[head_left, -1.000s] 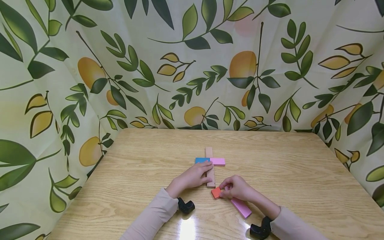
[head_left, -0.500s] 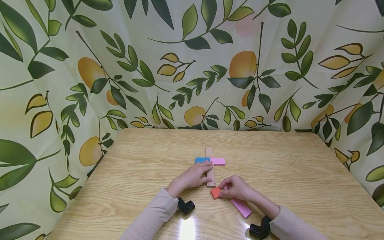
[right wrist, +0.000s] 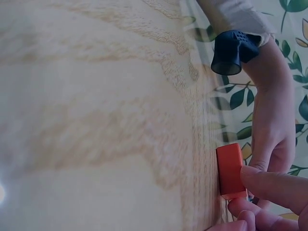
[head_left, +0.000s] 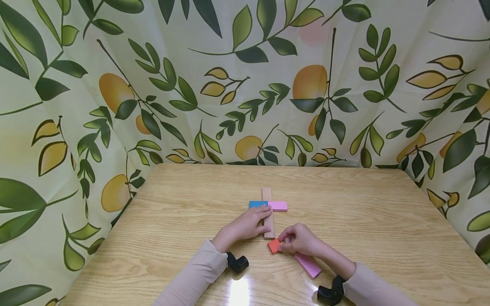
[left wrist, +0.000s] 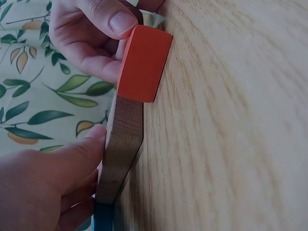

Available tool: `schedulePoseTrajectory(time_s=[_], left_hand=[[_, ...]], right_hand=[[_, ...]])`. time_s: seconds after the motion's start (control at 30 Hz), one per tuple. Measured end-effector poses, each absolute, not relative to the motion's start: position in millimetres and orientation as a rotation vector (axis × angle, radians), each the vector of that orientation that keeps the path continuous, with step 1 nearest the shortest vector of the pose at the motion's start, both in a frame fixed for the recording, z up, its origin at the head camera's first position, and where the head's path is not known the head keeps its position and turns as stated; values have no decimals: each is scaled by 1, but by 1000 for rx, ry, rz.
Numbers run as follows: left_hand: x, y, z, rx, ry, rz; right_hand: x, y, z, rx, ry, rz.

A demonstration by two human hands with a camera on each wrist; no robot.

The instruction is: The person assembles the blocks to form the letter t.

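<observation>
Several flat blocks form a cross on the table: a plain wooden block [head_left: 266, 194] at the far end, a blue block [head_left: 256, 204] to the left, a pink block [head_left: 279, 206] to the right and a longer wooden block [head_left: 269, 231] nearest me. My left hand [head_left: 245, 223] rests along the top of that longer block, thumb near its close end. Between thumb and fingers my right hand [head_left: 301, 239] pinches an orange-red block [head_left: 273, 246]. In the left wrist view this orange-red block [left wrist: 144, 65] overlaps the end of the wooden one.
A loose long pink block [head_left: 308, 265] lies at a slant below my right hand, partly covered by it. Black wrist cameras [head_left: 237, 262] sit on both wrists. Behind the wooden table [head_left: 191, 187] hangs a curtain [head_left: 283, 127] printed with leaves and fruit.
My right hand has slid slightly to the left with the orange-red block, bringing it closer under the wooden block's near end. The left hand has stayed in place.
</observation>
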State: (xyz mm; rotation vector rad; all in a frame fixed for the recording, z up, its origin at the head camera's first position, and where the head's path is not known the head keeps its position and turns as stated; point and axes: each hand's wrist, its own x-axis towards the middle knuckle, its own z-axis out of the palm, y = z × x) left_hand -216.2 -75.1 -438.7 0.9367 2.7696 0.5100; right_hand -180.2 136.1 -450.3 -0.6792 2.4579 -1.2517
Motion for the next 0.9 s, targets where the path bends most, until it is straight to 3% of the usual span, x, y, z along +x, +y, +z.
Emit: schedulePoseTrajectory(time_s=[0.9], left_hand=[[-217, -75, -439, 937, 2769, 509]], right_hand=[[-180, 132, -451, -656, 2478, -1250]])
